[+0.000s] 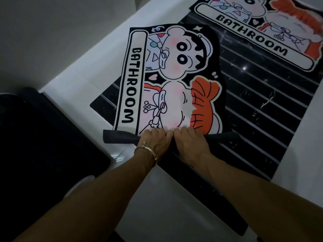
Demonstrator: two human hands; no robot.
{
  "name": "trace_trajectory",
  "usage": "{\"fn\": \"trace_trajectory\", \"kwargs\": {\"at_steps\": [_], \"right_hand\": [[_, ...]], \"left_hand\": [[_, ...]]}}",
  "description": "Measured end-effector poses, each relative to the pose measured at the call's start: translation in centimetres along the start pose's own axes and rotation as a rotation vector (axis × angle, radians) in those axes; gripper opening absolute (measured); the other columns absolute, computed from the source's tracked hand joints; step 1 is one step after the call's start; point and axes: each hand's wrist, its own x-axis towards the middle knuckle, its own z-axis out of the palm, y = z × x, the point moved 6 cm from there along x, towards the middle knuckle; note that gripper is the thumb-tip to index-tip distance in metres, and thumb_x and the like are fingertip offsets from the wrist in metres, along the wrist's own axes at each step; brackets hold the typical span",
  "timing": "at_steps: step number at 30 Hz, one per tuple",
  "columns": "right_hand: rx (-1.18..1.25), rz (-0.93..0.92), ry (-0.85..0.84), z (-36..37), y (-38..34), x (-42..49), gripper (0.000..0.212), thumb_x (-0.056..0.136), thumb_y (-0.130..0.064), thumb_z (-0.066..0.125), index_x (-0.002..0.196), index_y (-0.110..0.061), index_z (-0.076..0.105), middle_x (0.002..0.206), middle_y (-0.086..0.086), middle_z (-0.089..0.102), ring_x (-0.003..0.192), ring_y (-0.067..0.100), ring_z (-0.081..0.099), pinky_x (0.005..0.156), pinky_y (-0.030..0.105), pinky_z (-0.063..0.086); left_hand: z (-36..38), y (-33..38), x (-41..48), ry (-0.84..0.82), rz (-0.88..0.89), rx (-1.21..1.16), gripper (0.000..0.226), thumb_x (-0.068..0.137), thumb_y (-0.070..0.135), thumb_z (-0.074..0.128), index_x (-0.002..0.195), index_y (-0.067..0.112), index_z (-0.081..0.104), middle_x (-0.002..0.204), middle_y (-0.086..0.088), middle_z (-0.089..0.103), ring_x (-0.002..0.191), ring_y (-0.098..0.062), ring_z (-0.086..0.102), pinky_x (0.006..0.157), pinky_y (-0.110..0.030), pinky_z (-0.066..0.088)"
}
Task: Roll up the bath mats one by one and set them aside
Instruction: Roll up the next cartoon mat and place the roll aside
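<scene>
A cartoon bath mat (174, 81) with the word BATHROOM lies flat on the floor in front of me. Its near edge is turned over into a narrow dark fold (120, 137) that shows the grey underside. My left hand (155, 138), with a bangle on the wrist, and my right hand (190, 138) sit side by side on that fold, fingers curled over it. A second mat (265, 30) of the same design lies flat at the top right, partly cut off by the frame edge.
Both mats lie on a black marble strip with pale grooves (258, 105), bordered by white floor (97, 55). A large dark object (43, 142) fills the left foreground close to my left arm. A white ledge (302, 142) runs along the right.
</scene>
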Motion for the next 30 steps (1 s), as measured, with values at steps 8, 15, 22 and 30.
{"fn": "trace_trajectory", "kwargs": {"at_steps": [8, 15, 22, 30], "right_hand": [[0.027, -0.044, -0.054, -0.4, 0.2, 0.7, 0.026, 0.069, -0.018, 0.078, 0.088, -0.009, 0.064, 0.086, 0.009, 0.066, 0.077, 0.028, 0.065, 0.058, 0.028, 0.038], [0.225, 0.110, -0.367, 1.8, 1.9, 1.6, 0.021, 0.089, -0.018, 0.053, 0.109, -0.012, 0.060, 0.112, 0.010, 0.062, 0.100, 0.027, 0.060, 0.069, 0.030, 0.041], [0.077, 0.068, -0.031, 0.3, 1.4, 0.4, 0.029, 0.073, -0.017, 0.074, 0.096, -0.009, 0.060, 0.093, 0.011, 0.065, 0.086, 0.029, 0.064, 0.065, 0.032, 0.044], [0.173, 0.109, -0.282, 1.6, 2.3, 0.8, 0.027, 0.088, -0.018, 0.057, 0.114, -0.010, 0.053, 0.116, 0.011, 0.059, 0.106, 0.029, 0.057, 0.074, 0.031, 0.040]], "left_hand": [[-0.1, 0.1, 1.0, -0.170, 0.089, -0.036, 0.021, 0.096, 0.021, 0.045, 0.115, 0.016, 0.055, 0.109, -0.006, 0.065, 0.098, -0.026, 0.063, 0.078, -0.034, 0.045], [-0.9, -0.2, 0.8, -0.011, 0.014, -0.086, 0.041, 0.092, 0.027, 0.054, 0.127, 0.015, 0.037, 0.116, -0.008, 0.057, 0.103, -0.029, 0.058, 0.080, -0.039, 0.045], [-0.6, -0.6, 1.6, -0.208, 0.111, -0.126, 0.035, 0.092, 0.033, 0.054, 0.122, 0.015, 0.050, 0.109, -0.010, 0.062, 0.098, -0.029, 0.061, 0.072, -0.034, 0.043], [-0.5, -0.4, 1.9, -0.172, 0.113, -0.096, 0.032, 0.093, 0.030, 0.052, 0.121, 0.015, 0.047, 0.108, -0.008, 0.063, 0.096, -0.027, 0.062, 0.071, -0.034, 0.043]]}}
